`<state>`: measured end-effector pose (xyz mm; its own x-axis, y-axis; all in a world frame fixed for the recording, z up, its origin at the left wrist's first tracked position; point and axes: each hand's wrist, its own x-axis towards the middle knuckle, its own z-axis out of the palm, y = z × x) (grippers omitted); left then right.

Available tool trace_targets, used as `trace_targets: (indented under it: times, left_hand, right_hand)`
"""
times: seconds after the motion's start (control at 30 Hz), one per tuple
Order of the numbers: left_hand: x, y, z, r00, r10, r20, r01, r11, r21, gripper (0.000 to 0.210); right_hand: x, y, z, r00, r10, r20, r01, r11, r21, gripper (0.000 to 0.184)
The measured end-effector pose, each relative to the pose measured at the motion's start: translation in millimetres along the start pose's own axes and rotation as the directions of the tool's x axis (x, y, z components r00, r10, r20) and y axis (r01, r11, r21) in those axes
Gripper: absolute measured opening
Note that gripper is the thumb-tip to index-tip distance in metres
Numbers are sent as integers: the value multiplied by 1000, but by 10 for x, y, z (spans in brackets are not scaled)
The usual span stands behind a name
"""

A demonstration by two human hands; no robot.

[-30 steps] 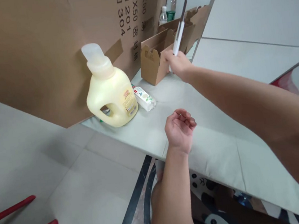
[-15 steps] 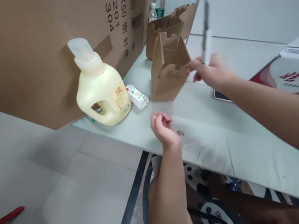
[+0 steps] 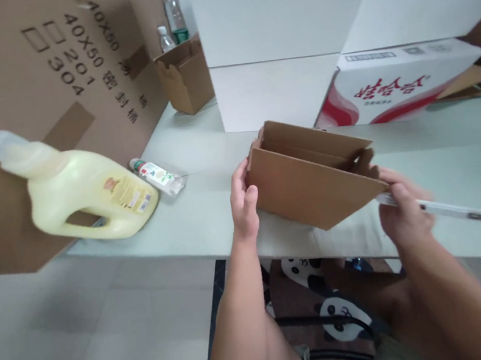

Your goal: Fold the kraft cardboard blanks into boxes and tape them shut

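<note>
A small brown cardboard box [image 3: 297, 182] with an open top is tilted over the front of the table, between my two hands. My left hand [image 3: 243, 200] is closed on its left end, the thumb at the near edge and the fingers behind. My right hand [image 3: 404, 209] grips a slim white utility knife [image 3: 446, 210], whose dark end points right. That same hand's fingers also press against the box's right end. Some fingertips of both hands are hidden by the box.
A large yellow jug [image 3: 88, 193] stands at left beside a big carton [image 3: 3, 74]. Near it lies a small clear bottle [image 3: 159, 175]. Behind are another cardboard box [image 3: 188, 81], plastic bottles [image 3: 174, 16], a white panel [image 3: 273, 91] and a red-white carton [image 3: 399, 84]. Pale cloth covers the table [image 3: 209, 207].
The box has come from the back of the table towards me and turned sideways. My left hand has taken hold of it. The knife has swung from upright to pointing right. The view has shifted right.
</note>
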<state>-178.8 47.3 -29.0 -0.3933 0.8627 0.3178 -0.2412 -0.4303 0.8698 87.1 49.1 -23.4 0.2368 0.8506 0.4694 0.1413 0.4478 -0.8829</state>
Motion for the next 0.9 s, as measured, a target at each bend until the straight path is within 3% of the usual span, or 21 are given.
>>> trace_targets:
  times: [0.1, 0.17, 0.33, 0.47, 0.57, 0.7, 0.9]
  left_hand:
    - [19, -47, 99, 999, 49, -8, -48, 998, 47, 60]
    - [21, -51, 166, 999, 44, -28, -42, 997, 69, 63]
    - [-69, -55, 367, 999, 44, 1, -44, 995, 86, 67]
    - [-142, -109, 470, 995, 87, 55, -94, 986, 139, 58]
    - [-123, -204, 448, 976, 170, 133, -195, 959, 207, 66]
    - [-53, -318, 350, 915, 307, 263, -375, 887, 270, 77]
    - [-37, -223, 376, 892, 346, 291, -420, 872, 253, 61]
  right_hand:
    - [-71, 142, -94, 992, 111, 58, -110, 994, -26, 33]
    - [-101, 192, -185, 986, 122, 114, -114, 991, -69, 42]
    - [-127, 172, -424, 975, -27, 222, 38, 998, -48, 47]
    - [-116, 80, -539, 940, -116, 321, 115, 993, 24, 49]
    - [-99, 36, -587, 907, -174, 384, 166, 985, 53, 51]
    - [-55, 4, -633, 842, -289, 455, 275, 956, 98, 45]
    - [10, -35, -643, 805, -333, 490, 301, 942, 146, 45]
